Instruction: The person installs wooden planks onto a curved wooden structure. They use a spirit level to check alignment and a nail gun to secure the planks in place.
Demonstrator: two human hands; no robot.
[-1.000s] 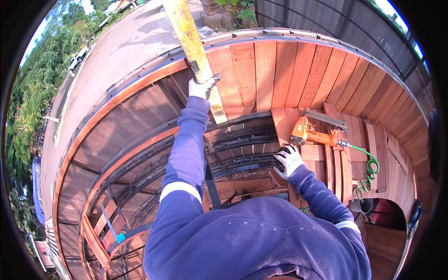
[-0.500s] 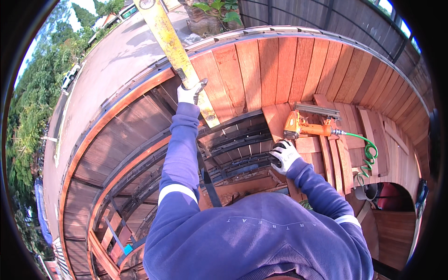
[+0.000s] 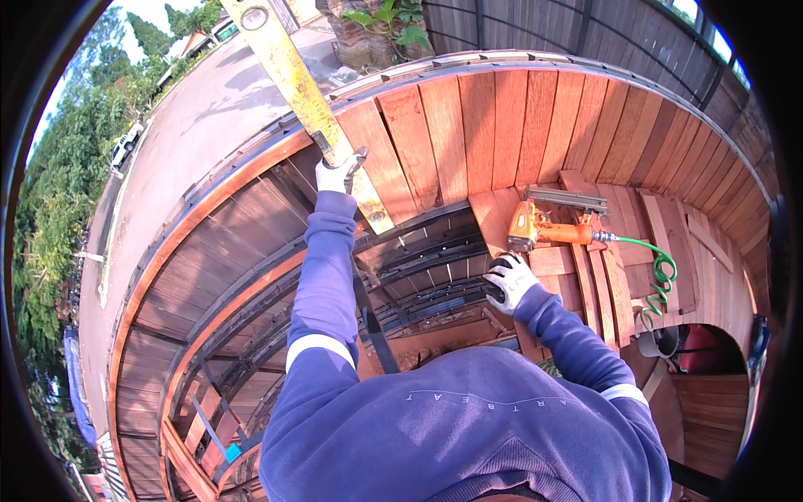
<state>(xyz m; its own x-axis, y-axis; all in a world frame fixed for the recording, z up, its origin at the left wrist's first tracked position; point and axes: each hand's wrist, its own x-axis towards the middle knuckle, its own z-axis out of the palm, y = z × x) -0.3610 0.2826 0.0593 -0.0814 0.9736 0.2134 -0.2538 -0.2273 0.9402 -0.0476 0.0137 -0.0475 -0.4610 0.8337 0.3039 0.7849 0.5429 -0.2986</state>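
In my left hand (image 3: 336,176), gloved in white and grey, is a long yellow spirit level (image 3: 294,88). The level lies slantwise over the laid reddish boards (image 3: 439,138), its far end reaching past the outer rim. My right hand (image 3: 512,281), in a white glove with dark fingers, rests at the edge of the planking with its fingers curled. What those fingers close on, if anything, is hidden. Just beyond it an orange nail gun (image 3: 544,230) lies on the boards, joined to a green coiled hose (image 3: 667,272).
Dark curved frame rails (image 3: 427,251) with gaps between them lie between my arms. Loose wooden strips (image 3: 615,293) are by the nail gun. An arched opening (image 3: 707,347) is at the right, a dark fence (image 3: 535,29) at the back and a paved road (image 3: 180,134) at the left.
The spirit level has shifted slightly to the left, together with my left hand. My right hand and the nail gun stay almost where they were.
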